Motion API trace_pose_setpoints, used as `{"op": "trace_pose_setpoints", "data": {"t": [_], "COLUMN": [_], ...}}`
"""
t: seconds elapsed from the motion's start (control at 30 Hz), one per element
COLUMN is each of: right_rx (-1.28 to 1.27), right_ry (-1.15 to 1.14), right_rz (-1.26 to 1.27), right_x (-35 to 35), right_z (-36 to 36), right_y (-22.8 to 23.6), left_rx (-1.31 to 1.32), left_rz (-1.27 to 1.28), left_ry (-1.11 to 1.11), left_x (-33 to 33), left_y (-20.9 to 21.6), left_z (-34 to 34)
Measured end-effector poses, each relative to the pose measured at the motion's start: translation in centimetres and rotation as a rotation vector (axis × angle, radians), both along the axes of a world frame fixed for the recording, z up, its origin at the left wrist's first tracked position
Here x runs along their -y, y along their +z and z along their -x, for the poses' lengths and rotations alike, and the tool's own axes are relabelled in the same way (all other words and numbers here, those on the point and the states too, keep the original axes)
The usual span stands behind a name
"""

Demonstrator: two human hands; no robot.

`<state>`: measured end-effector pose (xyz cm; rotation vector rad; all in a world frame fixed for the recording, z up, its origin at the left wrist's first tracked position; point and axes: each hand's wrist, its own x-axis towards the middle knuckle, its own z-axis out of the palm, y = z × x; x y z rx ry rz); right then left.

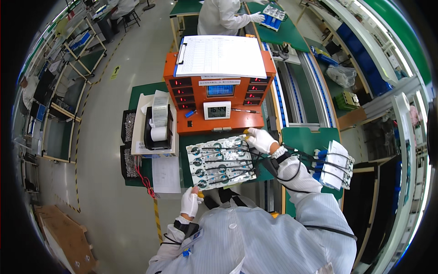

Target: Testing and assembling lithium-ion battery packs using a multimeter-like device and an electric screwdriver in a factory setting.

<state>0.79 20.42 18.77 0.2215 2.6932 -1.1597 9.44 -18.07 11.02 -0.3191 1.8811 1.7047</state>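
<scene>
A flat battery module [221, 160], with a silver-white top, round dark spots and black cables across it, lies in front of me, slightly tilted to the table's edges. My left hand [190, 202], in a white glove with yellow fingertips, is closed at its near left corner. At the far right corner my right hand [261, 140], gloved alike, has its thumb and fingers closed on the edge. The undersides of both grips are hidden. Black cables [264, 160] run from the module's right side under my right wrist.
Behind the module stands an orange tester [221, 125] with a clipboard [221, 57] on top and a small clock [217, 110]. Left are a label roll holder [159, 132], bins of metal parts [129, 162] and red wires [145, 180]. A second module [335, 165] lies right. A co-worker [223, 18] stands beyond.
</scene>
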Motion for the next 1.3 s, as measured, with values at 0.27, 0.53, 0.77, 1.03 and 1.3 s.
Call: {"op": "trace_pose_setpoints", "data": {"t": [0.27, 0.53, 0.77, 1.03, 1.3], "right_rx": [0.202, 0.230, 0.211, 0.010, 0.089], "right_ry": [0.102, -0.409, -0.754, -0.605, -0.364], "right_rz": [0.004, 0.756, 1.282, 1.281, 0.665], "right_x": [0.6, 0.9, 6.9, 9.0, 15.0], "right_z": [3.4, -10.4, -18.8, -19.7, -21.4], "right_y": [-3.0, -4.0, -6.0, -7.6, -8.5], "left_rx": [0.074, -0.136, -0.474, -0.842, -0.769], "left_rz": [-0.111, -0.251, 0.334, 0.518, 0.349], "left_ry": [0.221, 0.310, -0.221, -0.610, -0.610], "left_x": [-1.8, -2.4, -10.8, -10.2, -1.8], "left_y": [-0.8, -1.4, 2.0, -0.2, 5.2], "left_z": [0.6, 12.0, 20.1, 22.8, 2.6]}}
